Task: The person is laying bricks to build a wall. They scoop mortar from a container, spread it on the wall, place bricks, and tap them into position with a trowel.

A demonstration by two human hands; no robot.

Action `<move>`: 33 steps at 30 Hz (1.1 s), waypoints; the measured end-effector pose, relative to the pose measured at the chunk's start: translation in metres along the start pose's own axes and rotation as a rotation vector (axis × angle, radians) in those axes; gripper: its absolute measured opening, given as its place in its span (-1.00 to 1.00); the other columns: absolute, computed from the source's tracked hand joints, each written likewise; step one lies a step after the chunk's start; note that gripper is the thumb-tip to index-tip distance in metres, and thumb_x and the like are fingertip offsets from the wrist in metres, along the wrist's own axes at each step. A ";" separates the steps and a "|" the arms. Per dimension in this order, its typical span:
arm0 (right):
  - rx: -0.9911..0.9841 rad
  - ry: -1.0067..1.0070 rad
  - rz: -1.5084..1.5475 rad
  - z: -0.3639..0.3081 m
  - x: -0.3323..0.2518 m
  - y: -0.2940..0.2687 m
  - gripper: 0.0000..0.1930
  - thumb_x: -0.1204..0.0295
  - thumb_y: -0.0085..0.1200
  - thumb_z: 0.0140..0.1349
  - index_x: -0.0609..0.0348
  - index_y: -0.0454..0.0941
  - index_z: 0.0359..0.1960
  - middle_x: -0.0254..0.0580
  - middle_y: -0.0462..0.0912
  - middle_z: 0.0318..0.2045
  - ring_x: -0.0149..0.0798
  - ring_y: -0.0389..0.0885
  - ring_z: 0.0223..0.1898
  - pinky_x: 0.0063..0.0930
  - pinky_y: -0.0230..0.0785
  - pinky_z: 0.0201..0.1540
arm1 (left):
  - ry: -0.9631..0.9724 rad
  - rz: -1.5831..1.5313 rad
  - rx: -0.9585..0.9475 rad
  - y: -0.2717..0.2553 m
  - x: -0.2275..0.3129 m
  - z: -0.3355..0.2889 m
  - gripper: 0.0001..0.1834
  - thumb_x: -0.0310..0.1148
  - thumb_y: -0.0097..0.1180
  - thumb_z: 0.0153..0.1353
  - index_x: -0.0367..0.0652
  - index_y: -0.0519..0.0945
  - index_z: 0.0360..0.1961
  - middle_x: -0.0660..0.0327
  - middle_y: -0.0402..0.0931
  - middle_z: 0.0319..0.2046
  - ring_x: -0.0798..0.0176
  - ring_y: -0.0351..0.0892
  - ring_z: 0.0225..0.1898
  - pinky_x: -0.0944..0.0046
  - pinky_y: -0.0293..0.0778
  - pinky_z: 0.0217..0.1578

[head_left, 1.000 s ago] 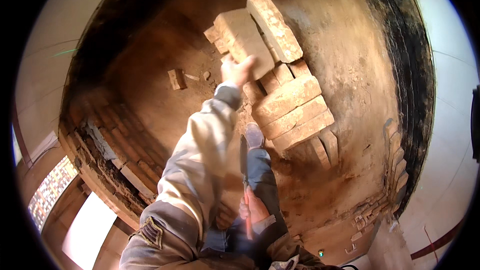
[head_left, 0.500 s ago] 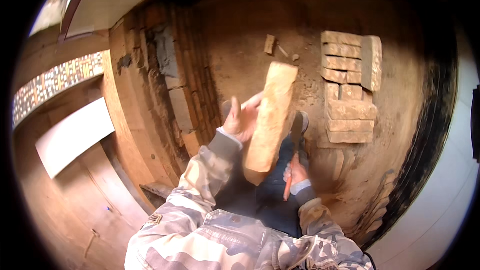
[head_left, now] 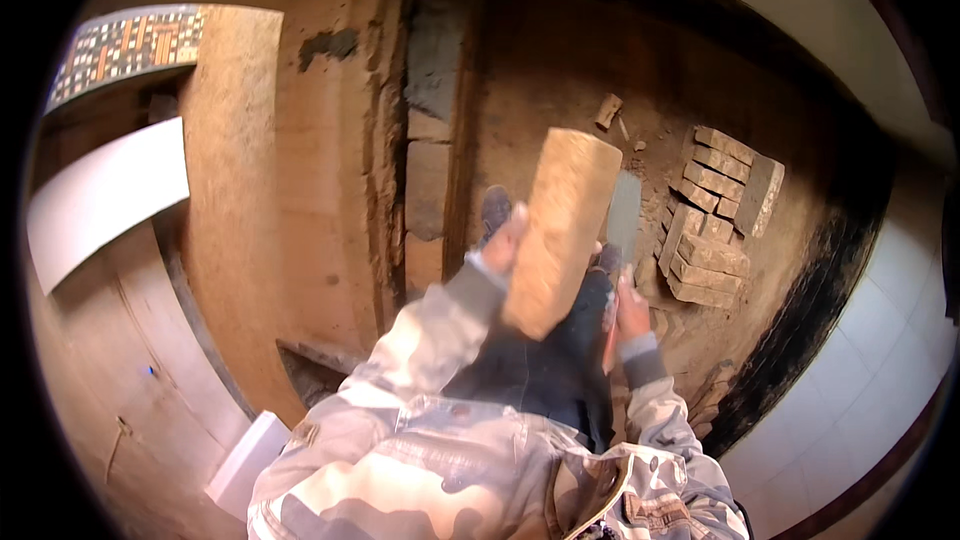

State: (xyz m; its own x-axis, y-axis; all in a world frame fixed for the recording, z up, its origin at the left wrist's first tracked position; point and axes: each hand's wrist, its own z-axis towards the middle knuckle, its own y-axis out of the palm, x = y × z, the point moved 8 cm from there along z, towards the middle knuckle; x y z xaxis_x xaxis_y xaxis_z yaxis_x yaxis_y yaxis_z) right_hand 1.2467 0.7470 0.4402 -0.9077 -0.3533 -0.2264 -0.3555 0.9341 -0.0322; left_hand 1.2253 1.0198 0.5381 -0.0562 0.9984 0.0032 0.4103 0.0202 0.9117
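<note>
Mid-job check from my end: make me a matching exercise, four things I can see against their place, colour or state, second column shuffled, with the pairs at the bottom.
Column one
1. Long brick
2. Flat tool blade
3. Tool handle
4. Brick pile

Column two
A. Red, in the right hand
B. On the floor, toward the picture's right
C. Held up in the left hand
D. Grey

Pairs: 1-C, 2-D, 3-A, 4-B

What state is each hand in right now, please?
Left hand: holding a tan brick.
Right hand: closed, holding a red-handled, flat-bladed tool.
</note>
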 end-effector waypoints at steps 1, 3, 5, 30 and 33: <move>-0.023 -0.020 -0.014 -0.006 -0.007 0.018 -0.54 -0.08 0.04 0.40 0.03 0.37 -0.45 -0.35 0.35 -0.73 -0.34 0.35 -0.78 -0.42 0.26 -0.74 | -0.057 -0.099 -0.043 -0.009 0.008 -0.004 -0.05 0.37 -0.08 0.28 -0.23 0.28 0.40 -0.12 0.43 0.25 -0.24 0.52 0.18 -0.26 0.50 0.14; -0.061 -0.077 -0.022 -0.011 -0.023 0.058 -0.54 -0.08 0.03 0.41 0.03 0.36 -0.44 -0.35 0.35 -0.73 -0.35 0.34 -0.78 -0.43 0.25 -0.73 | -0.082 -0.154 -0.045 -0.023 0.038 0.000 0.01 0.44 -0.13 0.24 -0.23 0.27 0.40 -0.15 0.44 0.23 -0.28 0.57 0.10 -0.27 0.57 0.05; -0.097 -0.126 -0.078 -0.038 -0.039 0.084 -0.56 -0.04 0.01 0.43 0.05 0.36 -0.43 -0.36 0.34 -0.72 -0.37 0.32 -0.78 -0.45 0.24 -0.72 | -0.093 -0.189 0.000 -0.035 0.055 -0.017 0.05 0.49 -0.19 0.22 -0.22 0.25 0.41 -0.22 0.45 0.19 -0.34 0.60 0.03 -0.28 0.61 -0.04; -0.068 -0.340 -0.582 -0.060 -0.140 0.110 -0.57 0.02 -0.01 0.45 0.11 0.37 -0.43 -0.34 0.38 -0.72 -0.40 0.32 -0.79 -0.49 0.20 -0.73 | 0.622 -0.092 -0.116 0.182 0.265 -0.128 -0.20 0.24 -0.14 0.37 0.06 0.16 0.49 0.05 0.08 0.47 -0.03 -0.01 0.50 -0.42 -0.12 0.42; -0.139 -0.381 -0.608 -0.064 -0.142 0.135 -0.56 0.02 0.00 0.45 0.11 0.37 -0.44 -0.34 0.38 -0.72 -0.41 0.31 -0.79 -0.48 0.19 -0.74 | 0.579 -0.096 -0.499 0.184 0.271 -0.151 -0.28 0.10 -0.20 0.46 0.12 0.04 0.54 0.13 -0.21 0.57 -0.07 -0.37 0.58 -0.57 -0.41 0.42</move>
State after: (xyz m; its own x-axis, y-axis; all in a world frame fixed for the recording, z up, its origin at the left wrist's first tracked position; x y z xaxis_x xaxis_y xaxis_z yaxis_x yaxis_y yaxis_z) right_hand 1.3130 0.9197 0.5303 -0.4091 -0.7416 -0.5317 -0.8200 0.5544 -0.1422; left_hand 1.1482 1.2865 0.7691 -0.5950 0.8037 0.0044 -0.0716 -0.0585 0.9957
